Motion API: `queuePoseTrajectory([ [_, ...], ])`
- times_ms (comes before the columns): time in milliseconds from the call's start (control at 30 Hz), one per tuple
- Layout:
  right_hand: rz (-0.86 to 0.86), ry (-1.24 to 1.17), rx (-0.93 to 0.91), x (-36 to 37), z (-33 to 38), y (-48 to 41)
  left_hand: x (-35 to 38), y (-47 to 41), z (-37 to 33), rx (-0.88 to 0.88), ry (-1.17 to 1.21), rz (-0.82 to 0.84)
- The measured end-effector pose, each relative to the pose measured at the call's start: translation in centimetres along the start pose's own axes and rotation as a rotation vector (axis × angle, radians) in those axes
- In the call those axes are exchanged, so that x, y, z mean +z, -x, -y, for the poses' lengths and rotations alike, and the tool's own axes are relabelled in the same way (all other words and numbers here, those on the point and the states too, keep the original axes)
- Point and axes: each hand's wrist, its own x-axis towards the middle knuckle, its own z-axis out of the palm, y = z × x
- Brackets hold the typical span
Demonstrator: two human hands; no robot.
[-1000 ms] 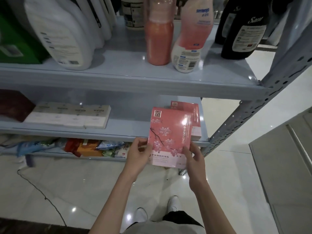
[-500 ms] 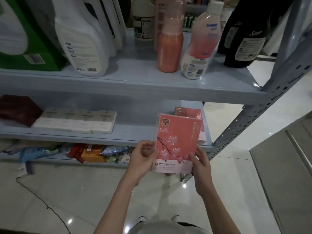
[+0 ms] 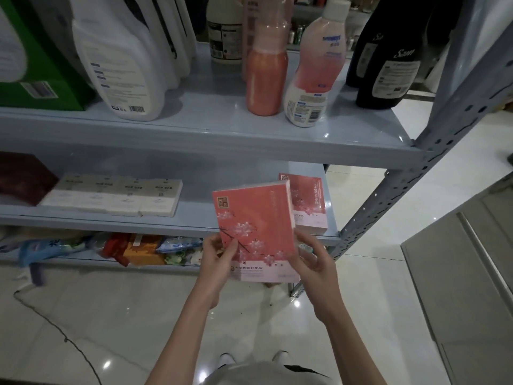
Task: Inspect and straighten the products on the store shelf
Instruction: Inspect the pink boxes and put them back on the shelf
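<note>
Held pink box (image 3: pixel 254 232) shifted left; left hand (image 3: pixel 219 259), right hand (image 3: pixel 313 263) fingers grasping it; second box (image 3: pixel 309 207) on shelf (image 3: pixel 194 216).

Grey-blue metal shelf rack (image 3: pixel 211 140)
White plastic jug (image 3: pixel 125 65), orange bottle (image 3: pixel 265 79) above; flat cream boxes (image 3: pixel 116 200), pink blossom carton (image 3: pixel 311 204) below.

The left hand (image 3: pixel 219 259) and right hand (image 3: pixel 313 263) are gripping a pink cherry-blossom box (image 3: pixel 255 223) upright. A matching box (image 3: pixel 311 207) is lying on the shelf (image 3: pixel 198 215) behind it.
</note>
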Motion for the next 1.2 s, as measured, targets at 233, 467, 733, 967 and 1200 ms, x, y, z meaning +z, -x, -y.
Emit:
queuePoseTrajectory([
  [233,0.088,0.068,-0.069,0.7,0.4,0.2,-0.4,0.2,-0.2,-0.036,0.051,-0.024],
  [467,-0.023,-0.03,0.033,-0.6,0.0,-0.1,-0.7,0.4,-0.6,-0.021,0.035,-0.017],
  [733,-0.197,-0.187,0.156,-1.9,-0.3,-1.0,0.3,1.0,-2.6,0.019,0.038,0.153],
  [967,-0.231,-0.28,0.185,-2.7,0.5,-1.5,1.2,0.9,-2.9,0.067,0.007,0.128],
  [1200,-0.18,-0.382,0.228,-2.9,1.0,-1.9,1.6,1.1,-3.2,0.067,0.015,0.152],
])
